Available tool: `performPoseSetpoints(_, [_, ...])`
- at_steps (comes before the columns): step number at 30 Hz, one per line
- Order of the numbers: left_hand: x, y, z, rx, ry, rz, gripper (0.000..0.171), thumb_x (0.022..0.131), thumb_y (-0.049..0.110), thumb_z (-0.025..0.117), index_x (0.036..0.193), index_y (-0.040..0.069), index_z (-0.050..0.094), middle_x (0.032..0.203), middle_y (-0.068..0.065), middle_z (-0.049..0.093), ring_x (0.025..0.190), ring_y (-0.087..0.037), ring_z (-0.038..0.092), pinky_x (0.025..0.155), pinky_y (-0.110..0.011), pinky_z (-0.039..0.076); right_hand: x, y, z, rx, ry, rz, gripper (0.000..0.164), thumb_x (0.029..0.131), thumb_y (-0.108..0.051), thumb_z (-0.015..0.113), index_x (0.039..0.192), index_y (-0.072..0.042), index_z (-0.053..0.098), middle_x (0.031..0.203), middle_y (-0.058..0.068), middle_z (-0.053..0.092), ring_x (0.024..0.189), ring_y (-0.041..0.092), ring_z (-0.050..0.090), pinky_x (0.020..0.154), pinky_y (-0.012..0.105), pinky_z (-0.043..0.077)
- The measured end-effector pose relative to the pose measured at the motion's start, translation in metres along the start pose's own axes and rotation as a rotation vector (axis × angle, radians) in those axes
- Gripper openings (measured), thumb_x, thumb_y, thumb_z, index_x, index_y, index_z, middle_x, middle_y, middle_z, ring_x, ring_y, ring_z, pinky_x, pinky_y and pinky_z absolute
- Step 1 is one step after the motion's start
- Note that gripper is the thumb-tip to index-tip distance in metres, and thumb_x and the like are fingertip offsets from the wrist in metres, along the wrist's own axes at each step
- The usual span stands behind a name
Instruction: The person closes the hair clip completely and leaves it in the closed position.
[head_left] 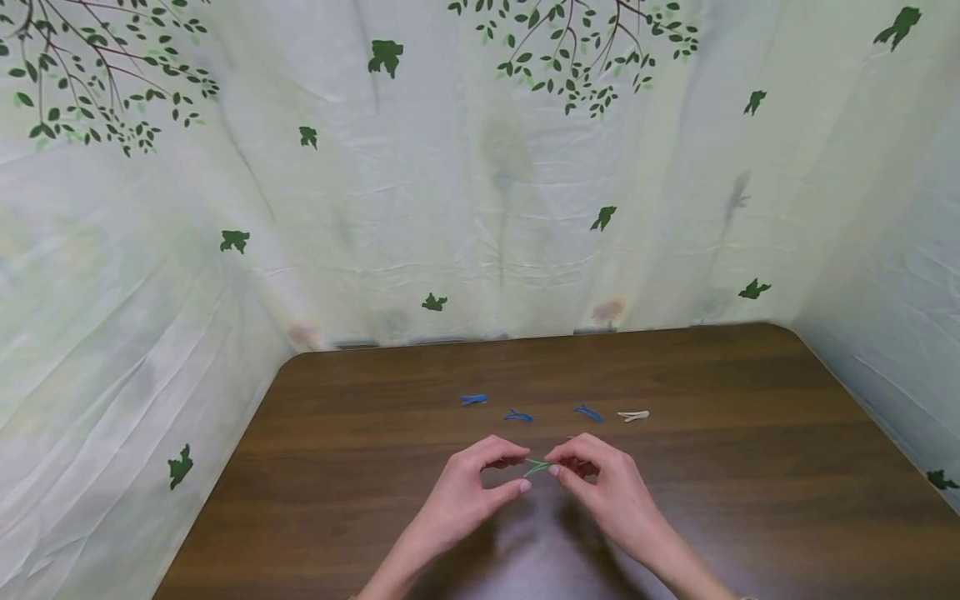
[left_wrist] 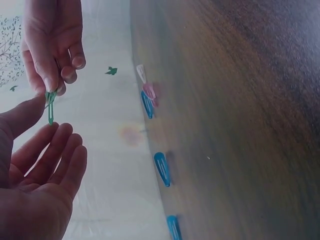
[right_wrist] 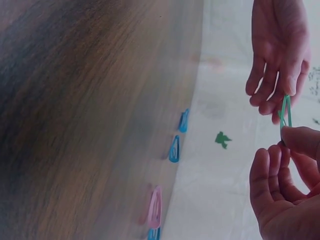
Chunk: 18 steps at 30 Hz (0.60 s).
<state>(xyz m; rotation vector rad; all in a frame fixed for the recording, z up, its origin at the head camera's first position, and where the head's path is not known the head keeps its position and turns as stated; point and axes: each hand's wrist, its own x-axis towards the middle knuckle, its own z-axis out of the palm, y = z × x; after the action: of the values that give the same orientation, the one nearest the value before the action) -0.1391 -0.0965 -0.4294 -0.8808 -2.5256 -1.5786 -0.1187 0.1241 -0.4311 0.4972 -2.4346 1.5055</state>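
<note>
The right hand [head_left: 611, 483] pinches a slim green V-shaped hair clip [head_left: 541, 466]. The left hand [head_left: 467, 486] spreads loosely at its prongs.

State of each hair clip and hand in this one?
Green clip: open, arms spread
White clip: open, on the table
Left blue clip: on the table, looks open
Middle blue clip: same
Right blue clip: same
Pink clip: on the table, openness unclear
Left hand: thumb and forefinger apart
Right hand: pinches green clip
</note>
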Motion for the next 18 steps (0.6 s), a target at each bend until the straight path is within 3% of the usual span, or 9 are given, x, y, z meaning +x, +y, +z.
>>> performPoseSetpoints(6, [0.0, 0.021, -0.002, 0.018, 0.019, -0.011, 0.027, 0.083, 0.006, 0.079, 0.108, 0.012, 0.072, 0.103, -0.001, 0.069, 0.099, -0.018, 0.065, 0.089, -0.036, 0.051, 0.001, -0.001, 0.001, 0.007, -0.004, -0.001, 0.021, 0.087, -0.008, 0.076, 0.094, -0.027, 0.071, 0.087, -0.013, 0.064, 0.076, 0.008, 0.061, 0.071, 0.026, 0.052])
performPoseSetpoints(9, [0.001, 0.018, -0.002, 0.033, 0.031, 0.01, 0.024, 0.085, 0.01, 0.078, 0.107, 0.016, 0.073, 0.102, 0.005, 0.069, 0.098, -0.013, 0.066, 0.088, -0.034, 0.051, 0.002, -0.001, 0.001, 0.011, -0.007, -0.002, 0.021, 0.087, -0.009, 0.075, 0.094, -0.028, 0.071, 0.088, -0.011, 0.065, 0.077, 0.008, 0.061, 0.071, 0.026, 0.052])
performPoseSetpoints(12, [0.001, 0.002, 0.001, 0.05, 0.049, 0.035, 0.022, 0.086, 0.016, 0.078, 0.107, 0.021, 0.073, 0.102, 0.013, 0.068, 0.097, -0.008, 0.065, 0.087, -0.031, 0.051, 0.003, -0.001, 0.001, 0.018, -0.007, -0.009, 0.02, 0.088, -0.01, 0.075, 0.094, -0.028, 0.071, 0.088, -0.01, 0.065, 0.077, 0.008, 0.061, 0.071, 0.026, 0.052])
performPoseSetpoints(18, [0.0, 0.003, 0.002, 0.046, 0.097, 0.04, 0.017, 0.087, 0.014, 0.077, 0.102, 0.02, 0.075, 0.098, 0.014, 0.068, 0.093, -0.009, 0.065, 0.085, -0.031, 0.052, 0.005, -0.002, 0.002, 0.039, -0.01, -0.029, 0.019, 0.088, -0.01, 0.074, 0.094, -0.028, 0.072, 0.089, -0.008, 0.066, 0.077, 0.009, 0.061, 0.071, 0.027, 0.052])
